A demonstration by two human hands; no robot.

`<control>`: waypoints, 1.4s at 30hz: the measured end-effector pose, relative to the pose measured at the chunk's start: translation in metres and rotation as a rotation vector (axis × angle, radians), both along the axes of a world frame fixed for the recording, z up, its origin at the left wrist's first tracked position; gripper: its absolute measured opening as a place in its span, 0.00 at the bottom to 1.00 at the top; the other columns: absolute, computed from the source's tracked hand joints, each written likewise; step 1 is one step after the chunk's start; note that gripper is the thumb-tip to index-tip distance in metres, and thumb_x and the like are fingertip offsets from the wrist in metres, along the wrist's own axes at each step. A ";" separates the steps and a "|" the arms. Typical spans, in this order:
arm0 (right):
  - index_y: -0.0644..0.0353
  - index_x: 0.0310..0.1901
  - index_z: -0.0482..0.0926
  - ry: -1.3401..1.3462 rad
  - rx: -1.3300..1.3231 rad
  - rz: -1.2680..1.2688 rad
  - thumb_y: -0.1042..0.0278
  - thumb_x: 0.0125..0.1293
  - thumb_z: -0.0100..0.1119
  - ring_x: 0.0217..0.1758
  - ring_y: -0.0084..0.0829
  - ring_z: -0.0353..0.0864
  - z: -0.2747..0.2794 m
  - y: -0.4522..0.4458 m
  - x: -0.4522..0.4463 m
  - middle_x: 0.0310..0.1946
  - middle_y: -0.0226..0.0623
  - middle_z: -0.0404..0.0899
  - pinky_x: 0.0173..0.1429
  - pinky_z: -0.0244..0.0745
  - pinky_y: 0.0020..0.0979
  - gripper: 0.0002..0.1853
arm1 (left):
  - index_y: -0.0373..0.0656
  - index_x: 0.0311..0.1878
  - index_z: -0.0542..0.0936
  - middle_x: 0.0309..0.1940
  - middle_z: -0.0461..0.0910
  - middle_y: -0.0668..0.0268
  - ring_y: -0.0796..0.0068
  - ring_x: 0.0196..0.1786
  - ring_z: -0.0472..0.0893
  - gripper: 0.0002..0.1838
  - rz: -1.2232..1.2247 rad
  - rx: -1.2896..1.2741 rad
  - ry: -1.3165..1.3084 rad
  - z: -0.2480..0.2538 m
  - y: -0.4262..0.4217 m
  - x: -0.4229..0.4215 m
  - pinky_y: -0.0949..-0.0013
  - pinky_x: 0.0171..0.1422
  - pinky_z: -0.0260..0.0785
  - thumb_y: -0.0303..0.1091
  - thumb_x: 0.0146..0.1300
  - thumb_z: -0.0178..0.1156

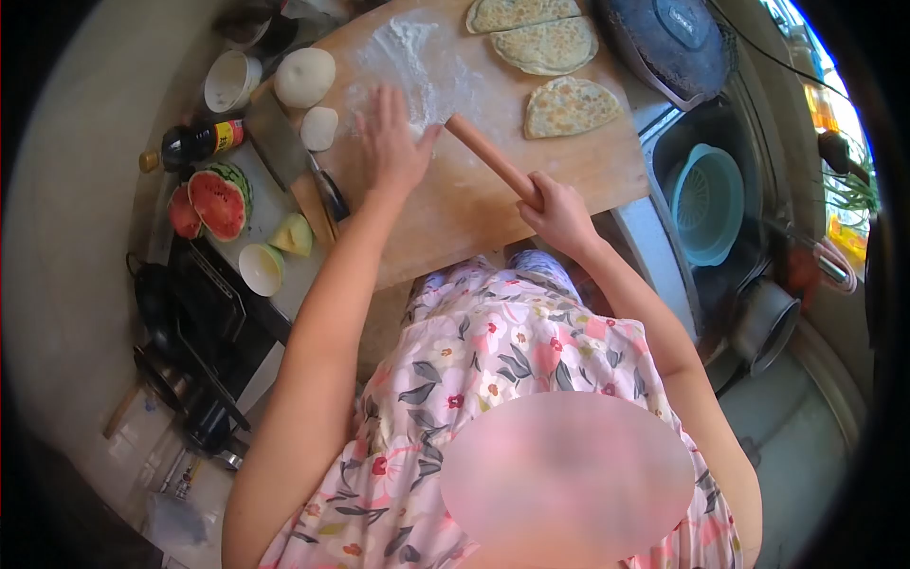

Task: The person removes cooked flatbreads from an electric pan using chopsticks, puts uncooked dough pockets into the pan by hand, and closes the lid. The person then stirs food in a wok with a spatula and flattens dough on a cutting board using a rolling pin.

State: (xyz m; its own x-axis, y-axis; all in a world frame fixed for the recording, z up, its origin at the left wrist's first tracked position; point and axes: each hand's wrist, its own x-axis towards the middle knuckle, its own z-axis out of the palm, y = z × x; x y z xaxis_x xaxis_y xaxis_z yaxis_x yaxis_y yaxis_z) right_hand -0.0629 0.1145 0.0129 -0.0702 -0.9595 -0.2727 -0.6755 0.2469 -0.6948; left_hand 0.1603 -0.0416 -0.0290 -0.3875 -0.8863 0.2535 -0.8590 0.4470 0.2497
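Observation:
My left hand (393, 147) lies palm down with fingers spread over the floured wooden board (436, 228); whether dough is beneath it is hidden. A wooden rolling pin (495, 163) is in my right hand (561, 216), gripped near one end, its far end pointing toward my left hand. White flour (409, 47) is scattered beyond my left fingers. Left of that hand sit a large dough ball (304, 77) and a smaller dough piece (319, 128). Folded, browned flatbreads (572, 107) lie along the board's far right side.
A cleaver (275, 142) rests at the board's left edge. Beyond it are a dark sauce bottle (201, 142), cut watermelon (223, 201) and bowls (261, 269). To the right, a lidded dark pan (673, 38) stands near the sink, which holds a teal colander (706, 204).

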 end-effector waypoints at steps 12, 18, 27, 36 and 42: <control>0.62 0.42 0.77 -0.077 0.050 -0.092 0.61 0.58 0.62 0.36 0.54 0.81 0.002 0.004 -0.003 0.31 0.54 0.80 0.42 0.74 0.48 0.15 | 0.35 0.65 0.67 0.62 0.68 0.46 0.51 0.65 0.68 0.37 -0.039 0.111 0.293 -0.026 0.001 0.026 0.56 0.68 0.62 0.37 0.54 0.69; 0.60 0.41 0.77 0.036 0.025 0.025 0.57 0.60 0.62 0.34 0.53 0.81 -0.010 0.007 -0.014 0.29 0.51 0.80 0.39 0.74 0.48 0.15 | 0.39 0.45 0.78 0.37 0.80 0.59 0.62 0.38 0.81 0.26 0.145 0.647 0.197 0.007 -0.001 0.046 0.63 0.45 0.74 0.36 0.42 0.76; 0.59 0.42 0.76 0.073 0.014 0.041 0.57 0.61 0.60 0.32 0.52 0.81 -0.009 0.012 -0.011 0.28 0.49 0.81 0.39 0.74 0.49 0.15 | 0.43 0.46 0.79 0.46 0.74 0.58 0.58 0.52 0.77 0.24 0.030 0.328 0.299 0.044 0.045 0.049 0.59 0.54 0.71 0.37 0.44 0.75; 0.52 0.45 0.78 0.312 -0.248 0.425 0.65 0.59 0.60 0.43 0.36 0.79 0.000 0.004 -0.007 0.36 0.34 0.78 0.53 0.68 0.36 0.12 | 0.35 0.49 0.78 0.40 0.82 0.52 0.57 0.40 0.83 0.26 0.197 0.776 0.127 0.013 -0.012 0.052 0.59 0.46 0.75 0.37 0.48 0.73; 0.53 0.46 0.81 0.361 -0.448 0.630 0.71 0.52 0.59 0.55 0.34 0.71 -0.026 -0.058 0.053 0.42 0.34 0.74 0.61 0.62 0.36 0.16 | 0.37 0.45 0.82 0.34 0.85 0.53 0.63 0.38 0.85 0.20 0.239 0.482 0.534 -0.009 -0.011 0.025 0.63 0.43 0.75 0.35 0.49 0.72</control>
State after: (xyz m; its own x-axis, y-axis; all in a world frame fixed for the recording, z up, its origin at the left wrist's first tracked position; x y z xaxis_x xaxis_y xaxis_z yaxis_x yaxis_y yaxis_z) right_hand -0.0096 0.0561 -0.0135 0.5036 -0.8604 0.0784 -0.7932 -0.4964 -0.3527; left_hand 0.1848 -0.0521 -0.0382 -0.1039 -0.9910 -0.0843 -0.6261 -0.0007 0.7798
